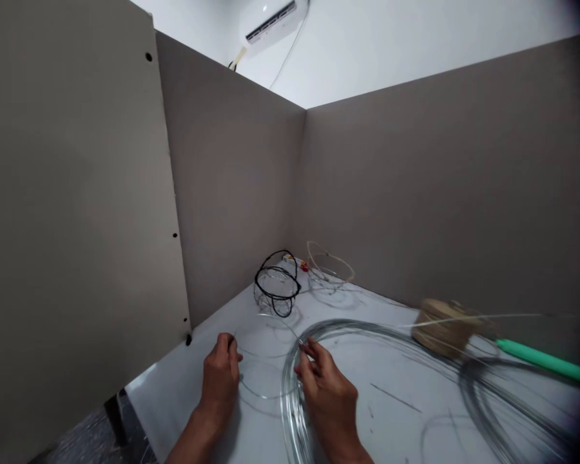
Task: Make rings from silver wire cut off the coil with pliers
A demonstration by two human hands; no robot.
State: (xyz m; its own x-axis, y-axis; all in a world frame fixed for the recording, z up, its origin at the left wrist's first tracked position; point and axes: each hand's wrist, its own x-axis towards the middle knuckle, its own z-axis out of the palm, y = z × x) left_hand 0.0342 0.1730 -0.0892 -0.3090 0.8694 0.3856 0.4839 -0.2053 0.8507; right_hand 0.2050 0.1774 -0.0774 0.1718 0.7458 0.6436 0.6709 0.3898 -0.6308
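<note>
A thin silvery wire [263, 397] curves in loops between my two hands, low above the white table. My left hand [221, 372] is closed in a pinch on the wire's left side. At the right, my right hand [329, 392] pinches the wire between thumb and fingertips, and a free piece arcs up and left from there. Beneath and behind the right hand lies a large coil of silvery wire [338, 325]. The exact spots where the fingers grip are small and partly hidden.
Black wire rings [278, 296] and a beige wire loop [338, 259] stand at the back corner. To the right are a blurred brown block-like object [439, 328], a green stick-like object [546, 362] and a darker wire coil [468, 399]. Grey partitions [415, 193] enclose the table [174, 393].
</note>
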